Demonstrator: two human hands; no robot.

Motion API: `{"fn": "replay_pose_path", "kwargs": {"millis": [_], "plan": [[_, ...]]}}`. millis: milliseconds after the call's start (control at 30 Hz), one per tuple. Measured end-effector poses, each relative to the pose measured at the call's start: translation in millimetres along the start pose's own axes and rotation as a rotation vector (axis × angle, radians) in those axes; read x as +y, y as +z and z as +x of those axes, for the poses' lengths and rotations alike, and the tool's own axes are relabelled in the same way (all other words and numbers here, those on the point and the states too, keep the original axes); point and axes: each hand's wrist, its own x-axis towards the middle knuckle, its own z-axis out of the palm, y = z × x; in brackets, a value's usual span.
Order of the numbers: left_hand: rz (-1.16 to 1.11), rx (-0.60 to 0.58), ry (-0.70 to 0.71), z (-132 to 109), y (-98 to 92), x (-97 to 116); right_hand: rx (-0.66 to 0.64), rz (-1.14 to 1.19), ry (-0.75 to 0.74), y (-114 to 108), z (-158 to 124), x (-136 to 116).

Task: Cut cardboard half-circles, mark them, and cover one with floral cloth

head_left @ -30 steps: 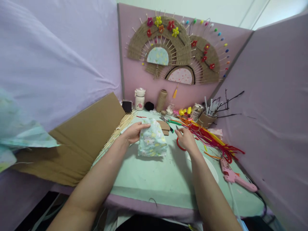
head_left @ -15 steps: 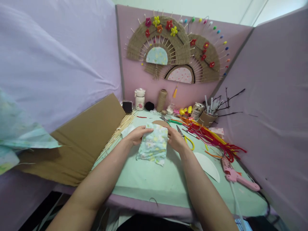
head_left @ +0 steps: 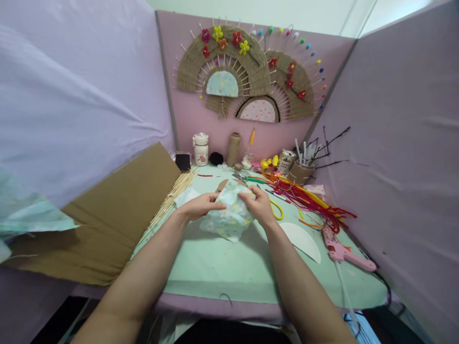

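Note:
Both my hands hold a piece of pale blue floral fabric [head_left: 231, 215] above the table. My left hand [head_left: 202, 205] grips its left edge, thumb on top. At the upper right edge, my right hand [head_left: 258, 206] pinches the cloth between thumb and fingers. The fabric hangs tilted, its lower corner pointing toward me. Behind it a brown cardboard piece [head_left: 223, 185] shows in part. Scissors with yellow handles [head_left: 277, 210] lie just right of my right hand, partly covered. A white half-disc [head_left: 300, 241] rests on the table beside my right forearm.
Thin sticks [head_left: 168, 200] and a large cardboard sheet [head_left: 118, 205] are on the left. Red and orange pipe cleaners [head_left: 304, 196], green-handled pliers [head_left: 254, 180] and a pink glue gun [head_left: 346, 253] lie on the right. A white jar [head_left: 201, 150] and twine spool [head_left: 234, 149] stand behind.
The fabric has turned from hanging nearly straight to a slanted position. My right hand's thumb has come over the front of the cloth. The whole view has shifted slightly.

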Motion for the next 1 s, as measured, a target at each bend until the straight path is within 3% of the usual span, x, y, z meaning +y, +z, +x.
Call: {"fn": "replay_pose_path", "kwargs": {"millis": [100,233,333,433,567,667,767,867,1000], "plan": [[0.114,0.010,-0.019,-3.9,-9.7,2.7,0.215,0.137,0.035,-9.2,4.0,0.1],[0.087,0.120,0.050,-8.7,-22.2,7.3,0.186,0.201,0.147,-30.0,-3.7,-1.9],[0.088,0.124,0.005,-6.5,-27.5,4.6,0.163,-0.086,0.213,-45.5,-13.2,6.2],[0.284,0.229,-0.124,0.2,-26.0,-2.4,0.227,-0.439,0.221,-54.8,-17.5,21.2],[0.500,0.451,-0.074,6.0,-24.3,-4.5,0.311,-0.660,0.014,-51.8,-18.0,32.7],[0.644,0.655,0.009,2.7,-37.4,1.7,0.186,-0.665,-0.150,-38.6,-21.0,29.6],[0.931,0.859,-0.055,-4.4,-59.7,5.0,0.003,-0.610,-0.238,-24.0,-26.3,23.0],[1.046,0.833,-0.144,-8.4,-73.5,-2.1,-0.102,-0.611,-0.263,-16.0,-30.4,20.3],[1.080,0.723,-0.185,-4.8,-69.6,-19.2,-0.150,-0.620,-0.230,-15.3,-31.8,23.2]]}}
